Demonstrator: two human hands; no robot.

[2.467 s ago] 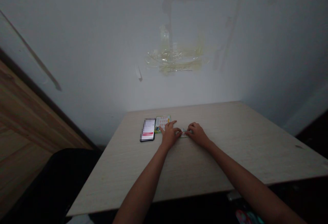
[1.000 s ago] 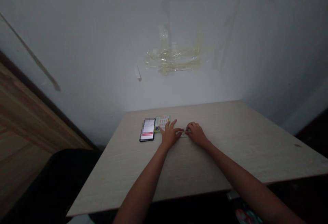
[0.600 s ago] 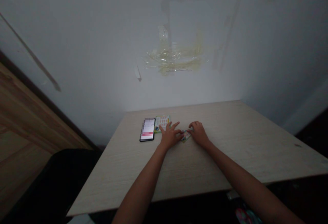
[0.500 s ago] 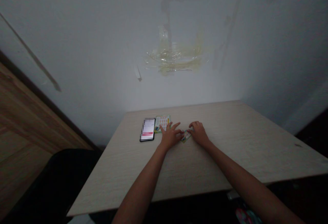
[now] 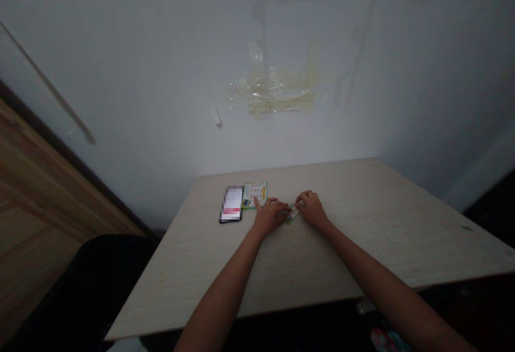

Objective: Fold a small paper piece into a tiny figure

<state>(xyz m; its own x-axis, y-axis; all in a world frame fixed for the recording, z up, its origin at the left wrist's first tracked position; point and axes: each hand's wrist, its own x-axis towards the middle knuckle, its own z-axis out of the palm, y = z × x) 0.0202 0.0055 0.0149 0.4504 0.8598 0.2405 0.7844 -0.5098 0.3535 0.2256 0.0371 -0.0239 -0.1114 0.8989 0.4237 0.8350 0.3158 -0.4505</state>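
Note:
Between my hands a small printed card or paper [image 5: 293, 214] with green edges lies on the table [image 5: 306, 266], partly covered by fingers. My left hand [image 5: 270, 218] rests at its left side, fingers stretched out with the tips at the card, thumb held apart. On the opposite side my right hand [image 5: 312, 210] is closed, its curled fingers and thumb at the card's upper right edge. Behind my left hand lies a larger printed sheet or booklet [image 5: 255, 190] with green borders and rows of small print; my left thumb overlaps its lower part.
A phone [image 5: 232, 207] with its screen lit lies left of the larger sheet. The table's back edge meets a wall [image 5: 169, 73] bearing old clear tape [image 5: 277, 94]. A dark chair-like shape [image 5: 100, 266] and wooden panels [image 5: 36, 180] stand at the left.
The fingers of my left hand have come closer together and lowered toward the small card. My right hand has shifted only slightly; the phone and larger sheet stay put.

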